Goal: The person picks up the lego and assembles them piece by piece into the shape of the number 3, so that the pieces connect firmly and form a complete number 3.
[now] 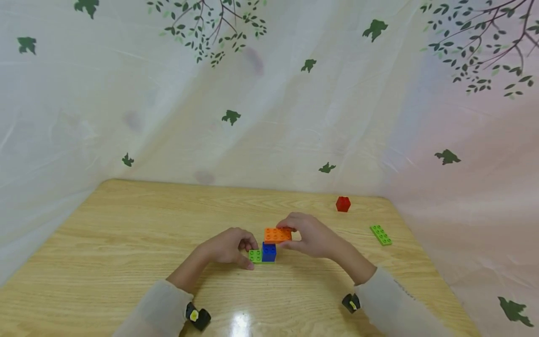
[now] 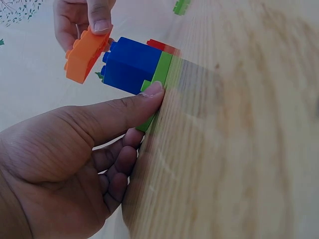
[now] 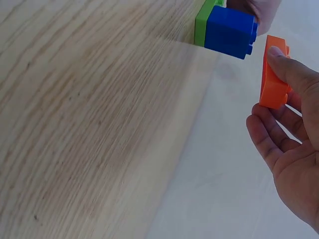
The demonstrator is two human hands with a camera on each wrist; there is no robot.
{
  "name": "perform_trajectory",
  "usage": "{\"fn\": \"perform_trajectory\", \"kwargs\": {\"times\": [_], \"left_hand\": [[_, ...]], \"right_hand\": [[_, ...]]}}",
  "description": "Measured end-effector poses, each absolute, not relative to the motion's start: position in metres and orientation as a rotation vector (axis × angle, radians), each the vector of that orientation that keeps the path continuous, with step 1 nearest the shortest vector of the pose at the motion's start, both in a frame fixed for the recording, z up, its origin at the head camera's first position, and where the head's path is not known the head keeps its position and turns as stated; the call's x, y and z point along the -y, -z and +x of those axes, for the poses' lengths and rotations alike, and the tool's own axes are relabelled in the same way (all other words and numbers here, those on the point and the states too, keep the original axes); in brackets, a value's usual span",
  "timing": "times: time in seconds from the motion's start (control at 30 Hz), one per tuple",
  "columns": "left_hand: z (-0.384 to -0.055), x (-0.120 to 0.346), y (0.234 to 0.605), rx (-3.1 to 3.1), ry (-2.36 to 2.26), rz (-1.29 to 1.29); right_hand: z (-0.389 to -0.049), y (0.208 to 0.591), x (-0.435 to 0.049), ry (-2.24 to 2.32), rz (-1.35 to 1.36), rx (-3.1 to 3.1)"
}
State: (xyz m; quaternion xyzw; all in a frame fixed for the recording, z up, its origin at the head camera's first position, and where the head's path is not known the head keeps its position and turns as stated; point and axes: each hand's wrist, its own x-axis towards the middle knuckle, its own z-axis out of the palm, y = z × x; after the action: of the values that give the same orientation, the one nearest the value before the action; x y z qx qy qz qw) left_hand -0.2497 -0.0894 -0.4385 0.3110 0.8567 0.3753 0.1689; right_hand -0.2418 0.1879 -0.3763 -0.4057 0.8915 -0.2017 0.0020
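While left grip (image 1: pixel 229 245) pinches thin green plate (image 1: pixel 254 255), right grip (image 1: pixel 315 236) clamped on studded orange brick (image 1: pixel 275 235), grained tabletop (image 1: pixel 126 252) beneath.

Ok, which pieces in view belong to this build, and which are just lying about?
Apparently in use:
near green plate, held by the left hand
blue brick, on that plate
orange brick, in the right hand

Lying about:
red brick
far green plate

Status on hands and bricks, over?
Left hand holding flat green studded brick. Right hand holding orange rectangular brick above blue cubic brick, not touching. Nothing between them.
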Motion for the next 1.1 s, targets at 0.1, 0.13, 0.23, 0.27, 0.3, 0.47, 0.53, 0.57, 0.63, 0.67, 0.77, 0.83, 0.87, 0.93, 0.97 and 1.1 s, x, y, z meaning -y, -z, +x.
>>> {"fn": "perform_trajectory", "kwargs": {"times": [0.1,0.13,0.23,0.27,0.3,0.47,0.53,0.57,0.63,0.67,0.77,0.83,0.87,0.93,0.97,1.1], "left_hand": [[-0.250,0.090,0.438,-2.435,-1.066,0.882],[-0.250,0.090,0.438,-2.436,-1.065,0.882],[-0.250,0.090,0.438,-2.437,-1.060,0.891],[-0.251,0.090,0.438,-2.440,-1.056,0.894],[-0.251,0.090,0.438,-2.442,-1.052,0.898],[-0.252,0.091,0.439,-2.443,-1.043,0.921],[-0.253,0.091,0.440,-2.431,-1.055,0.932],[-0.253,0.091,0.440,-2.425,-1.061,0.937],[-0.253,0.091,0.440,-2.413,-1.072,0.941],[-0.253,0.091,0.440,-2.409,-1.073,0.944],[-0.252,0.091,0.440,-2.409,-1.069,0.951],[-0.252,0.091,0.439,-2.413,-1.063,0.956],[-0.252,0.091,0.439,-2.413,-1.063,0.958],[-0.251,0.091,0.438,-2.414,-1.064,0.958],[-0.251,0.091,0.438,-2.415,-1.064,0.957],[-0.252,0.091,0.438,-2.418,-1.062,0.948]], "right_hand": [[-0.241,0.377,-0.183,0.631,-1.292,-2.776],[-0.240,0.377,-0.182,0.634,-1.291,-2.768],[-0.238,0.377,-0.177,0.626,-1.285,-2.750],[-0.237,0.377,-0.176,0.623,-1.282,-2.746],[-0.236,0.377,-0.174,0.622,-1.285,-2.740],[-0.235,0.380,-0.168,0.631,-1.309,-2.717],[-0.234,0.382,-0.165,0.639,-1.309,-2.710],[-0.234,0.383,-0.164,0.643,-1.310,-2.707],[-0.234,0.384,-0.162,0.647,-1.307,-2.703],[-0.234,0.385,-0.161,0.649,-1.305,-2.700],[-0.233,0.387,-0.159,0.657,-1.307,-2.692],[-0.233,0.388,-0.158,0.662,-1.308,-2.689],[-0.233,0.388,-0.157,0.664,-1.308,-2.689],[-0.232,0.388,-0.157,0.666,-1.303,-2.692],[-0.232,0.388,-0.156,0.670,-1.301,-2.693],[-0.233,0.388,-0.156,0.686,-1.290,-2.694]]}}
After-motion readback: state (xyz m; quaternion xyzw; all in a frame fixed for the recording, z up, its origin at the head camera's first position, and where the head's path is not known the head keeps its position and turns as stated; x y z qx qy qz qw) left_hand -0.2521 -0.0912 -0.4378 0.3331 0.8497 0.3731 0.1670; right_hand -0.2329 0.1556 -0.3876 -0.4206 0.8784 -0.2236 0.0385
